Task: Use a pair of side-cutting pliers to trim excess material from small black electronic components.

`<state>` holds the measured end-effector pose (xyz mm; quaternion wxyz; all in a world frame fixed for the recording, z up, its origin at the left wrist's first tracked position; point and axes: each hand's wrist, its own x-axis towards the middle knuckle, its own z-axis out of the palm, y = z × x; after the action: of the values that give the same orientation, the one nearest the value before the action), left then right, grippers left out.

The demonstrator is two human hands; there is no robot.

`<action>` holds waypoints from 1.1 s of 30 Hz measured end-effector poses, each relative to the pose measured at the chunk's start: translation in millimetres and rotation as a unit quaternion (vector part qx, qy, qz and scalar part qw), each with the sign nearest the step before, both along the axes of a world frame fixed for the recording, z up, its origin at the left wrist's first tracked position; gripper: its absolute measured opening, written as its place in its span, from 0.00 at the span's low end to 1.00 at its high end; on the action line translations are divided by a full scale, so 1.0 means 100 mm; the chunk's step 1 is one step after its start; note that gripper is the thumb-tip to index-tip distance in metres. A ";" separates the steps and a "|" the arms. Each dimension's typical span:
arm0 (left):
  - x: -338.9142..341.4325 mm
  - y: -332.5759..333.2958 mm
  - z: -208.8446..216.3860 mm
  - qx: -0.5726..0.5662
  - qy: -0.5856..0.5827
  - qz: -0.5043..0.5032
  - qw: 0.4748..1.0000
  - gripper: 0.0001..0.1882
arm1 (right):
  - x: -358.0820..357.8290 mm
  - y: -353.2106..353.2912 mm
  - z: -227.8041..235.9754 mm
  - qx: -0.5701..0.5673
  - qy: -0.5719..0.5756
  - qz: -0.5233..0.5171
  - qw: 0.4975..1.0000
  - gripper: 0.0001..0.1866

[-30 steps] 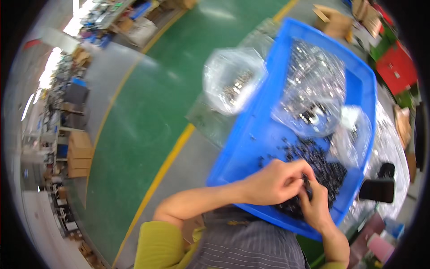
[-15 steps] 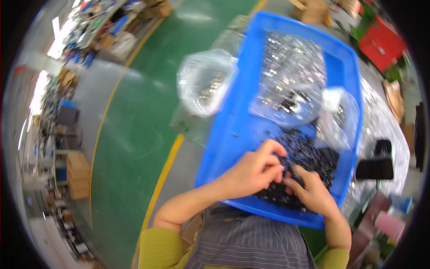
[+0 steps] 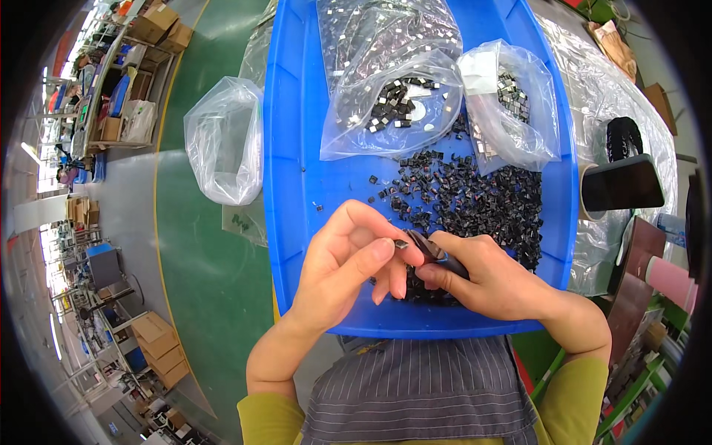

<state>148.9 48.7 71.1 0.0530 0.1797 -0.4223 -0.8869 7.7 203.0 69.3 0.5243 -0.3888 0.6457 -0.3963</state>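
Black small piece (image 3: 401,243) pinched in left hand (image 3: 343,261), thumb against finger, above blue tray (image 3: 348,182) | right hand (image 3: 495,277) wrapped round plier-like tool (image 3: 449,262), tip close beside piece | step: apparently working piece with tool | next: likely calls for steady alignment, fingertips clear

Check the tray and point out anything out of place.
A few black bits lie apart, left of the main heap in the tray; they look like strays, since most sit close together. Nothing else clearly stands out.
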 end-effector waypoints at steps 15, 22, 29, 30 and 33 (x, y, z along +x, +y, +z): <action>0.01 -0.03 0.03 -0.012 -0.019 0.009 1.000 0.06 | 0.00 -0.06 0.09 0.003 0.027 0.027 0.999 0.12; 0.03 0.04 0.01 -0.152 -0.039 0.032 0.987 0.07 | 0.00 -0.03 0.07 -0.022 0.021 0.028 0.999 0.11; 0.03 0.05 0.00 -0.179 -0.033 0.011 0.983 0.07 | 0.01 -0.01 -0.01 -0.054 -0.015 0.024 0.998 0.12; 0.02 0.08 0.00 -0.187 -0.037 0.024 0.981 0.06 | 0.01 0.00 -0.01 -0.053 -0.015 0.023 0.998 0.12; 0.02 0.07 -0.02 -0.188 -0.038 0.028 0.981 0.06 | 0.01 -0.01 -0.01 -0.051 -0.024 0.027 0.998 0.12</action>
<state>150.9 56.2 69.4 0.0947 0.2124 -0.5781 -0.7821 9.0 202.5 68.6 0.5296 -0.4223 0.6015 -0.4236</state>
